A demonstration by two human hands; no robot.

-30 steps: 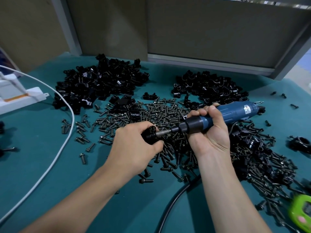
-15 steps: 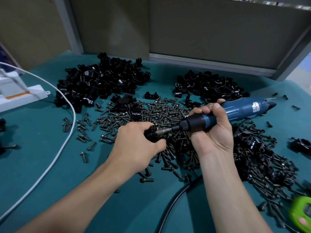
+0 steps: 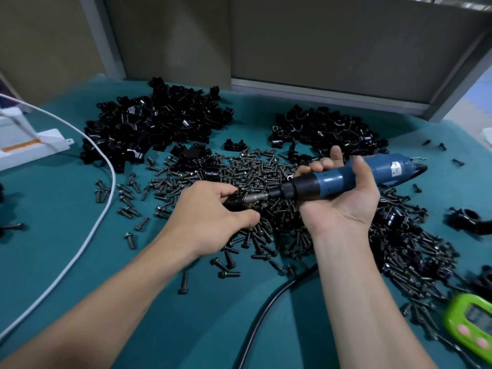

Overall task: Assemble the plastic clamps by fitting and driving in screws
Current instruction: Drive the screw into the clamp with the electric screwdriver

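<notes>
Driving in progress, bench (image 3: 80,262) middle: left hand (image 3: 213,217) pinches clamp (image 3: 234,202) tight above the screw heap (image 3: 239,171); right hand (image 3: 340,206) loosely cradles electric screwdriver (image 3: 346,178), fingers (image 3: 323,165) half-curled, bit (image 3: 255,199) at the clamp. Best practice: bit held square, clamp steady.

A teal cloth-covered tabletop (image 3: 66,262) runs back to a dull grey-brown panel wall (image 3: 319,43). A pale grey metal upright (image 3: 106,35) stands at the left, and a slanted grey metal bar (image 3: 458,83) at the right. Pale bluish floor (image 3: 479,97) shows beyond it, under soft, even light.
</notes>
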